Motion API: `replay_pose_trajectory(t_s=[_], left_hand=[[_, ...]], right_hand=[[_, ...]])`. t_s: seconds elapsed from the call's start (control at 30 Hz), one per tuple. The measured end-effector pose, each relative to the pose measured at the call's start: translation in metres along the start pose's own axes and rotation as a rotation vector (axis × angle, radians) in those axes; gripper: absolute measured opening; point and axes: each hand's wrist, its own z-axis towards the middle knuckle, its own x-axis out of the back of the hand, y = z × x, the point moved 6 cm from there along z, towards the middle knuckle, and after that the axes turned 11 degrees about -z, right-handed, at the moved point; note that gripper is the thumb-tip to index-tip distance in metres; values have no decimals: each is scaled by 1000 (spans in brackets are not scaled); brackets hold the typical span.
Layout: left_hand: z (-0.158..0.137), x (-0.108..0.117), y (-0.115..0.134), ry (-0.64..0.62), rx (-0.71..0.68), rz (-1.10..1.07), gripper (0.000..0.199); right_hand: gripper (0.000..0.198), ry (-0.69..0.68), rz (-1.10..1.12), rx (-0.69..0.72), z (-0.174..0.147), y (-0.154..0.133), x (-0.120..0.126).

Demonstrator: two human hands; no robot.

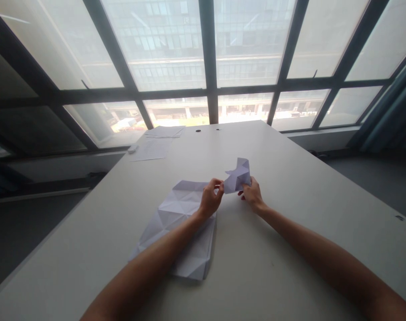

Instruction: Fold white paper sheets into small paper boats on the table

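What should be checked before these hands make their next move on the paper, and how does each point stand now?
1. Right hand grips the folded paper: ok, at its lower right part.
2. Left hand is at the folded paper: ok, fingers closed at its left corner; firmness cannot be told.
3. Creased paper is free of the arms: not ok, the left forearm reaches across it.
4. Loose flat sheets are away from both hands: ok, they lie toward the far left of the table.
5. Folds on the folded paper's underside are right: cannot tell, hidden.
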Motion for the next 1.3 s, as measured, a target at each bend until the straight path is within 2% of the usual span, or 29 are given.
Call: replay_pose_trajectory(t_s=[0.1, 0.2, 0.27, 0.43, 0.5, 0.63, 0.7, 0.77, 0.87, 0.93, 1.03, 1.13, 1.23, 1.3], left_hand=[[3, 6, -16, 67, 126, -78, 18], [3, 0, -32, -16, 246, -192, 17], [3, -3, -38, -54, 284, -234, 15], [5, -4, -31, -108, 279, -343, 68], [6, -4, -26, -137, 277, -373, 74], [7, -3, -18, -151, 238, -395, 74], [7, -4, -19, -163, 231, -367, 62], [6, -3, -23, -123, 263, -327, 50], [5, 2, -30, -32, 326, -325, 57], [4, 2, -32, -22, 351, -375, 54], [3, 2, -34, -12, 393, -427, 51], [2, -1, -34, -20, 417, -447, 51], [2, -3, -35, -47, 395, -411, 49], [3, -2, -37, -28, 353, -327, 50]], right_hand=[[22, 5, 56, -6, 5, 0, 2], [19, 38, 49, -7, 11, 3, 9], [16, 37, -9, 42, 12, 2, 12], [10, -7, -271, 326, 2, -16, 10], [13, -24, -327, 379, -3, -20, 6], [30, -120, -329, 400, -12, -22, -4], [32, -176, -333, 406, -15, -23, -8], [29, -203, -338, 425, -18, -26, -9], [28, -162, -311, 462, -19, -33, -5], [28, -123, -268, 471, -16, -35, -1], [37, -133, -220, 421, -6, -28, 2], [44, -212, -197, 329, 5, -14, 2], [36, -278, -234, 328, 9, -11, 3], [24, -157, -310, 441, 5, -23, 11]])
